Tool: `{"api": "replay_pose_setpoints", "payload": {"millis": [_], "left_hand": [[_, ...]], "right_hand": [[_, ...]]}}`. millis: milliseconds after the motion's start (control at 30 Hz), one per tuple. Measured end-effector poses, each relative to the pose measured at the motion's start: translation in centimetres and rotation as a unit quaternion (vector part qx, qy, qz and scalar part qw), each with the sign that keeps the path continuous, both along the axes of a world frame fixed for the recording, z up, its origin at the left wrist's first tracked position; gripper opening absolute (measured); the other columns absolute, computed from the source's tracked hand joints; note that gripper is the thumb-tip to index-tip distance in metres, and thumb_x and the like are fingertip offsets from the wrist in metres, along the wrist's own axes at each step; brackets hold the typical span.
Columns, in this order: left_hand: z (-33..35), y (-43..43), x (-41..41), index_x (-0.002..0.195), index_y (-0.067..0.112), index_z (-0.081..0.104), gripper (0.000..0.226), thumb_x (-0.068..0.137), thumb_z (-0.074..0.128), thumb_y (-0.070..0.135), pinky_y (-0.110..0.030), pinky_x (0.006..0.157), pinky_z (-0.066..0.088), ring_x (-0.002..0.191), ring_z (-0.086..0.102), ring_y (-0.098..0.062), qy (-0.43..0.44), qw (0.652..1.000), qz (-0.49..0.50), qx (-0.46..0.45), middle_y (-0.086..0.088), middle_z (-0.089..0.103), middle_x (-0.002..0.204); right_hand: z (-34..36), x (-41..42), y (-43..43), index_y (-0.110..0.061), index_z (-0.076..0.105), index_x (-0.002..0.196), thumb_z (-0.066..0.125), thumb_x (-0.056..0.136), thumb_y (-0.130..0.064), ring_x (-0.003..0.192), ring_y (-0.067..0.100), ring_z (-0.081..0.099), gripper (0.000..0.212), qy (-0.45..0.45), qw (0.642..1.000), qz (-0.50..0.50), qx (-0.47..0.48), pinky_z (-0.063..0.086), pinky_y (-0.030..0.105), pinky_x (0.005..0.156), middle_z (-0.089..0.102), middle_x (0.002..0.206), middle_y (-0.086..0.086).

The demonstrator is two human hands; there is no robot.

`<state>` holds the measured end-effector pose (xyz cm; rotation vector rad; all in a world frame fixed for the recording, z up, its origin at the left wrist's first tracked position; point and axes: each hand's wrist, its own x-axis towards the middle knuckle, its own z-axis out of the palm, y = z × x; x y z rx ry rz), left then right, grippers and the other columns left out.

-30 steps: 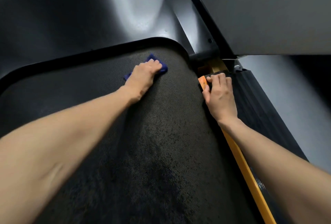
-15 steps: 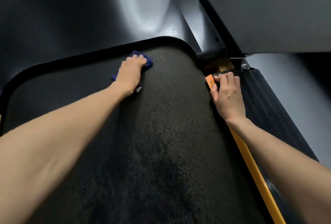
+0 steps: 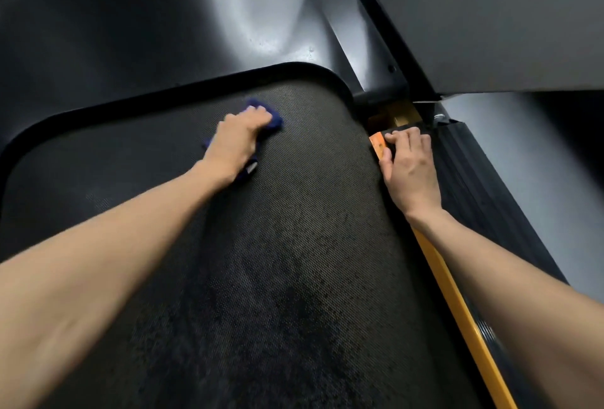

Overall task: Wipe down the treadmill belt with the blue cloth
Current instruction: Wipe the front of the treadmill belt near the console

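The dark textured treadmill belt point(image 3: 277, 261) fills the middle of the view. My left hand point(image 3: 238, 140) presses the blue cloth point(image 3: 275, 120) flat onto the belt near its far end, a little left of the belt's right front corner. The cloth shows beyond my fingertips and under my wrist, and it is blurred. My right hand point(image 3: 411, 170) lies flat on the front end of the right side rail point(image 3: 483, 212). Its fingers rest on top and its thumb sits beside the orange end cap point(image 3: 376, 144). It holds nothing.
A black raised rim point(image 3: 170, 93) curves around the belt's far end, with the glossy motor hood point(image 3: 228, 16) behind it. A yellow strip point(image 3: 457, 307) runs along the belt's right edge. A grey upright panel point(image 3: 490, 23) rises at the upper right.
My left hand has slid the blue cloth leftward along the belt's far end, away from the right corner. My right hand has stayed on the side rail.
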<state>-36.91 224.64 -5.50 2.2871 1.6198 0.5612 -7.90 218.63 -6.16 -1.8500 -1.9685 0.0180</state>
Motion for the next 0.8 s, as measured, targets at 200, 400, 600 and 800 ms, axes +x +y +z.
{"api": "replay_pose_setpoints", "payload": {"millis": [200,400,600,800], "left_hand": [[-1.8,-8.2,6.6,0.115,0.004,0.065,0.036,0.081,0.058,-0.005,-0.032,0.108,0.033,0.122,0.052,-0.023,-0.144,0.989,-0.007,-0.029,-0.011,0.062,0.122],[0.8,-10.6,6.0,0.101,0.001,0.069,0.036,0.084,0.040,0.013,-0.038,0.092,0.046,0.104,0.064,-0.029,-0.027,0.977,-0.208,-0.027,-0.015,0.068,0.107],[0.8,-6.8,3.8,0.136,0.013,0.048,0.049,0.090,0.055,0.029,-0.035,0.113,0.027,0.133,0.038,-0.026,0.114,0.956,-0.264,-0.051,-0.007,0.042,0.145],[-1.6,-10.1,3.9,0.143,0.010,0.033,0.052,0.095,0.051,0.014,-0.034,0.117,0.006,0.143,0.013,-0.024,-0.019,0.986,-0.147,-0.070,-0.007,0.023,0.153]], "right_hand": [[0.4,-0.1,0.0,-0.002,0.054,0.114,0.043,0.096,-0.019,0.099,0.028,0.045,0.027,0.000,1.000,0.003,-0.019,0.045,0.040,0.086,0.051,0.111,0.015],[1.0,-0.6,-0.4,-0.003,0.052,0.118,0.040,0.099,-0.018,0.105,0.030,0.044,0.027,-0.007,0.999,0.003,-0.046,0.042,0.040,0.090,0.050,0.118,0.015],[2.7,0.5,-1.7,-0.010,0.037,0.141,0.041,0.098,-0.020,0.134,0.025,0.030,0.044,0.010,0.991,0.032,-0.129,0.027,0.037,0.110,0.036,0.146,0.008],[3.1,1.5,-4.5,-0.009,0.039,0.139,0.044,0.095,-0.017,0.136,0.024,0.031,0.045,-0.007,0.992,-0.028,-0.126,0.024,0.037,0.112,0.036,0.147,0.009]]}}
